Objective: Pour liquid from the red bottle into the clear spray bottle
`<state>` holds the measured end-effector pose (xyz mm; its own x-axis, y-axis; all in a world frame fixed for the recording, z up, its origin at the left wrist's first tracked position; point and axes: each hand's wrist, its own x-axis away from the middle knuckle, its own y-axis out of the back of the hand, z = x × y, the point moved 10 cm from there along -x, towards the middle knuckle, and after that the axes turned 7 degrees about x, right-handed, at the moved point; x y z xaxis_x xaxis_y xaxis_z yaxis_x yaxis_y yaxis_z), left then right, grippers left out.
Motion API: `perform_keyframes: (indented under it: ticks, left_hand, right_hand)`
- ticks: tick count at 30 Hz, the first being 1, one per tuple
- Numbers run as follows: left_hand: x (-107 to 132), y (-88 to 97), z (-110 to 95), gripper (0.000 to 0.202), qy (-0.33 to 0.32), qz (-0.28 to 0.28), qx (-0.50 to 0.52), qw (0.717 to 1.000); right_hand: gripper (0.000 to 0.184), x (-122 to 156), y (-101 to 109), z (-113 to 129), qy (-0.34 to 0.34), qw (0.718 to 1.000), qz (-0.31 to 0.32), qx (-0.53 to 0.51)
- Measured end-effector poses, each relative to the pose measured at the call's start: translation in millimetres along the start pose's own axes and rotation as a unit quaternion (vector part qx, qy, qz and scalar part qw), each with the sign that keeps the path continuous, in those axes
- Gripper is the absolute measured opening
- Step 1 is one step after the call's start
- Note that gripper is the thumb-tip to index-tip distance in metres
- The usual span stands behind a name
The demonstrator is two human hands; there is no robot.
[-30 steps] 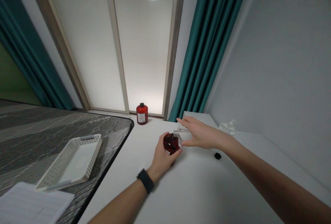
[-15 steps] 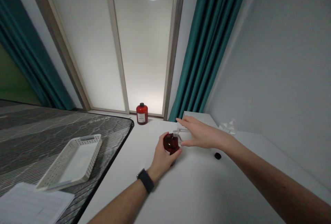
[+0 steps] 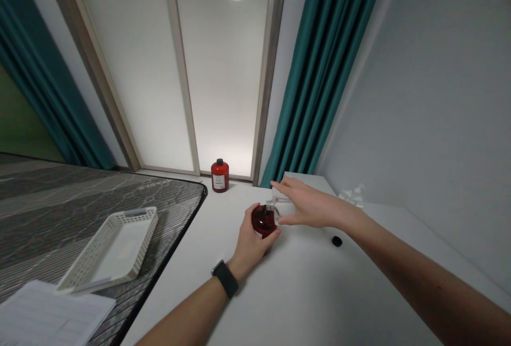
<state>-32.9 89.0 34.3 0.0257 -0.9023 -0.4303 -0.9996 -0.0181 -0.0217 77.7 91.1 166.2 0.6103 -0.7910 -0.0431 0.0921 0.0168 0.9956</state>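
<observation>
On the white table (image 3: 303, 293) my left hand (image 3: 250, 244) is wrapped round a small dark red bottle (image 3: 263, 220) standing in front of me. My right hand (image 3: 309, 206) grips a clear container (image 3: 281, 206) tipped on its side, its mouth held against the top of the red bottle. A black watch sits on my left wrist. A small black cap (image 3: 337, 240) lies on the table just right of my right wrist.
A second red bottle with a white label (image 3: 220, 175) stands at the window sill. A white perforated tray (image 3: 114, 248) and papers (image 3: 48, 316) lie on a dark grey patterned surface at left. Crumpled clear plastic (image 3: 351, 196) is near the wall; teal curtains flank the window.
</observation>
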Motion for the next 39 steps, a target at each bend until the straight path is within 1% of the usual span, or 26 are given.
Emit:
perform_keyframes:
  ticks: [4, 9, 15, 19, 23, 29, 39]
  left_hand:
    - [0.1, 1.4, -1.5, 0.071, -0.005, -0.006, 0.0, 1.0]
    - [0.4, 1.4, -1.2, 0.071, -0.002, -0.007, 0.0, 1.0]
    - [-0.8, 2.2, -3.4, 0.069, 0.0, -0.011, 0.01, 1.0]
    - [-0.6, 2.3, -1.8, 0.069, 0.0, -0.012, 0.009, 1.0]
    - [-0.4, 2.2, -0.4, 0.07, 0.003, -0.012, 0.008, 1.0]
    - [-0.8, 2.1, -0.6, 0.069, 0.007, -0.013, 0.014, 1.0]
    - [0.0, 3.0, -1.5, 0.069, 0.008, -0.019, 0.013, 1.0]
  right_hand:
    - [0.088, -2.0, 3.3, 3.8, 0.013, 1.0, -0.007, 0.006]
    - [0.089, -4.7, 2.5, 5.0, 0.013, 1.0, 0.009, 0.013]
    - [0.088, -8.0, 4.0, 6.7, 0.019, 1.0, 0.005, 0.013]
    - [0.088, -9.4, 1.0, 5.7, 0.019, 0.999, 0.016, 0.02]
    - [0.088, -10.0, 2.4, 5.5, 0.021, 1.0, 0.01, 0.015]
    - [0.088, -9.6, 2.6, 8.0, 0.015, 0.999, 0.031, 0.026]
    - [0.085, -11.7, 5.3, 9.5, 0.033, 0.999, 0.015, 0.025]
